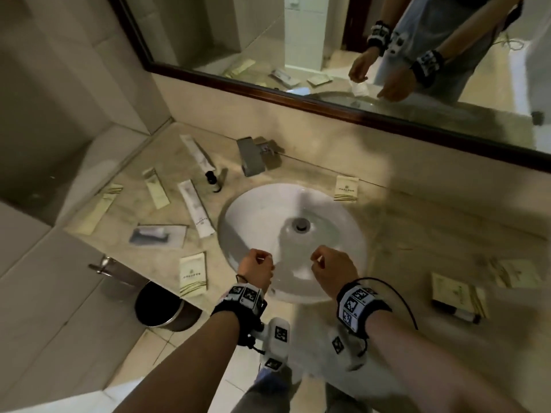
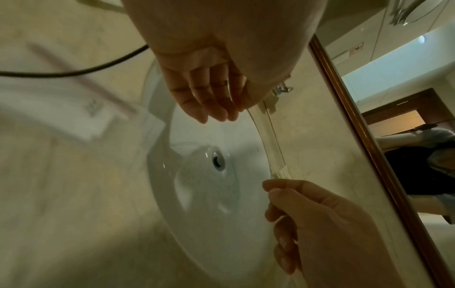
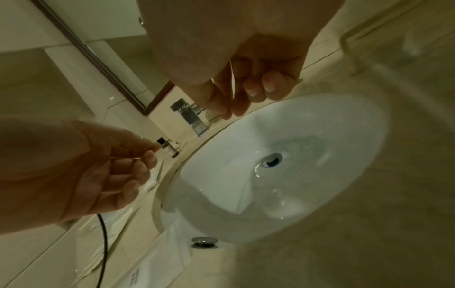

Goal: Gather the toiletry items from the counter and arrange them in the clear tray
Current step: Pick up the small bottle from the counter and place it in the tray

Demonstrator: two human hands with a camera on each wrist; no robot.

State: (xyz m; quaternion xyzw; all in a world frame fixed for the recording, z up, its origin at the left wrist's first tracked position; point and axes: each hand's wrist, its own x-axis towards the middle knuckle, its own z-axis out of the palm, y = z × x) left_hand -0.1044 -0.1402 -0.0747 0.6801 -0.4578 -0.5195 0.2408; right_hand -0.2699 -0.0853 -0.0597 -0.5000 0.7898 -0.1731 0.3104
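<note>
Both hands hover over the sink (image 1: 262, 210). Between them is the clear tray (image 2: 268, 140), nearly invisible apart from its curved rim. My left hand (image 1: 264, 257) pinches one end of the rim and my right hand (image 1: 317, 259) pinches the other end. Toiletries lie on the left counter: two white tubes (image 1: 196, 211) (image 1: 197, 152), a small dark bottle (image 1: 212, 180), cream sachets (image 1: 156, 187) (image 1: 98, 208), a clear packet (image 1: 159, 235) and a cream packet (image 1: 193, 274). To the right lie another cream packet (image 1: 346, 188) and a box (image 1: 457, 295).
A square chrome faucet (image 1: 253, 156) stands behind the basin, under a dark-framed mirror (image 1: 328, 102). A round bin (image 1: 158, 305) sits on the floor below the counter's left end. A black cable (image 1: 405, 299) loops from my right wrist.
</note>
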